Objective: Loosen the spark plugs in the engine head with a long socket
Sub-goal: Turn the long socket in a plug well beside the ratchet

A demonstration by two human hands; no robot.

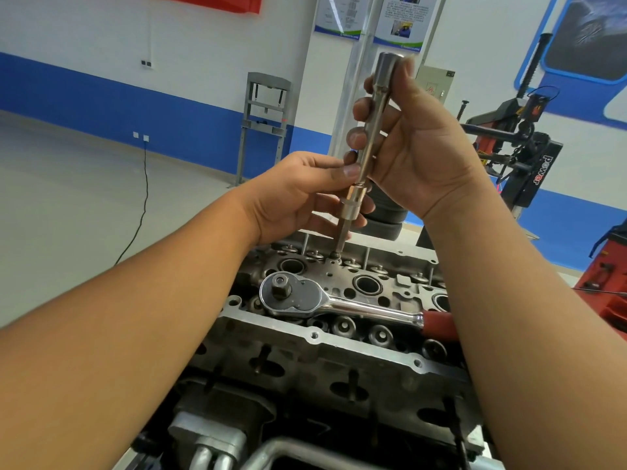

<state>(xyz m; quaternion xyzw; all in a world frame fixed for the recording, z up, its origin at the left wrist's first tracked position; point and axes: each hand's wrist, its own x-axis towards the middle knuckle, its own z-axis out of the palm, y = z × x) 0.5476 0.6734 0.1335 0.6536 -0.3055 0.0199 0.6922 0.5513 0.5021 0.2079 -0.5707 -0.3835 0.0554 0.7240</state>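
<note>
We hold the long socket (368,137) upright above the engine head (339,320): right hand (420,147) wraps its shaft, left hand (305,195) pinches its lower end. Ratchet wrench (339,300) lies across the head.

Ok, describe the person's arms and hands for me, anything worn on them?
Both forearms are bare as far as the picture shows: no sleeves in view. The left hand and right hand wear no gloves, and no watch, bracelet or ring shows on the visible sides. The fingernails are short.
</note>
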